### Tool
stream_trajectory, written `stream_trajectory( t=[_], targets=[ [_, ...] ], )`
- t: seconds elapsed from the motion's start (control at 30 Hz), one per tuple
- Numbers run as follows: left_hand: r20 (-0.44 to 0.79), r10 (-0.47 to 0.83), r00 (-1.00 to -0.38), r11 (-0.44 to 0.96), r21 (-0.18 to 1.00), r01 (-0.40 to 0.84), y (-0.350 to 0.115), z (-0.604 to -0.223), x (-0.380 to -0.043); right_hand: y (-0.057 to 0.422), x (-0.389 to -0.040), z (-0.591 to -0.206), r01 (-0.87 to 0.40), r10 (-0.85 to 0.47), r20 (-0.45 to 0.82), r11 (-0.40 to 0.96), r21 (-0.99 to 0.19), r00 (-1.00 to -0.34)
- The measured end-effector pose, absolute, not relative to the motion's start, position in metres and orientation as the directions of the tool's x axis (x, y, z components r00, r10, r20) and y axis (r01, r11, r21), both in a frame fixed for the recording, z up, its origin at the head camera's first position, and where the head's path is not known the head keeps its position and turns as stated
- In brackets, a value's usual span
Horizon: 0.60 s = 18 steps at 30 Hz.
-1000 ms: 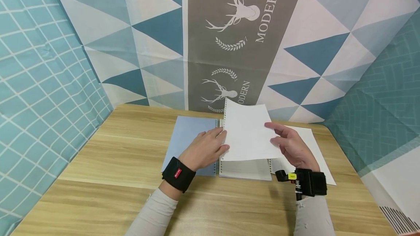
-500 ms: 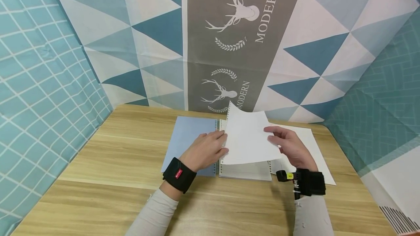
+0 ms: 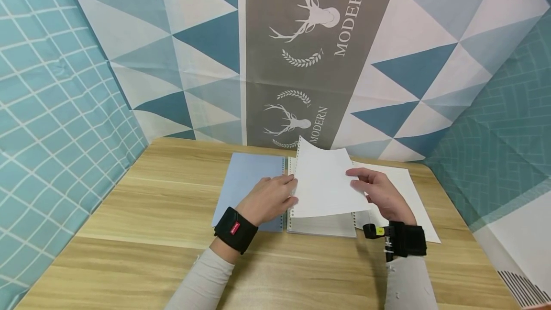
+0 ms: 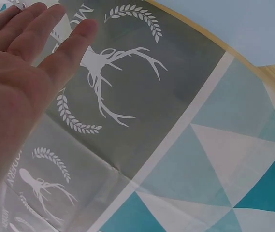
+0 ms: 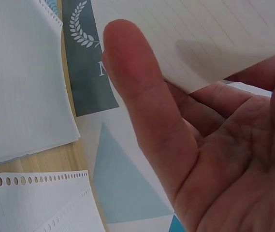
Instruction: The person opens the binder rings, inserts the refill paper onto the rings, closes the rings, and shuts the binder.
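A white loose-leaf sheet [image 3: 327,181] with punched holes down its left edge stands tilted above a paper stack [image 3: 323,226]. My right hand [image 3: 380,193] pinches its right edge; in the right wrist view the thumb [image 5: 132,63] lies across the ruled paper [image 5: 209,38], with fingers behind. At the sheet's left edge, my left hand [image 3: 269,200] touches the holed margin with nearly straight fingers. The left wrist view shows that hand [image 4: 21,72] with extended fingers. Left of the stack lies a blue notebook cover [image 3: 254,176], partly under my left forearm and hand.
More white paper [image 3: 404,190] lies right of the stack, partly behind my right hand. Everything rests on a wooden table [image 3: 163,214]. A patterned cloth wall [image 3: 206,61] rises at the table's back edge, and a teal-gridded one [image 3: 64,109] stands at the left.
The sheet has come down slightly toward the stack, its top edge lower and curved. My right hand has shifted slightly left and down; my left hand stays at the holed edge.
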<state>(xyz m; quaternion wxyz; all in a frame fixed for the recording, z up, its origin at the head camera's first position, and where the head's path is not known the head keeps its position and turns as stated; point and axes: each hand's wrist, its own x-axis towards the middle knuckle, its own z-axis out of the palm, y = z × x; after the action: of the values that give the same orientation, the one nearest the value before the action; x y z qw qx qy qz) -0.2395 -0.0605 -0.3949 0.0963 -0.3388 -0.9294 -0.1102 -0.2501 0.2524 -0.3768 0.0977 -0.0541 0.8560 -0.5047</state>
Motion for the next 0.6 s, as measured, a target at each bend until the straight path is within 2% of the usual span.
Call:
stream_trajectory(
  t=[0.6],
  targets=[
    [0.223,0.602,-0.766,0.756,0.15,0.638,-0.0593,-0.401,-0.2413,0.2502,-0.2515,-0.38,0.029,-0.217,-0.147,0.469,-0.883,-0.965]
  ],
)
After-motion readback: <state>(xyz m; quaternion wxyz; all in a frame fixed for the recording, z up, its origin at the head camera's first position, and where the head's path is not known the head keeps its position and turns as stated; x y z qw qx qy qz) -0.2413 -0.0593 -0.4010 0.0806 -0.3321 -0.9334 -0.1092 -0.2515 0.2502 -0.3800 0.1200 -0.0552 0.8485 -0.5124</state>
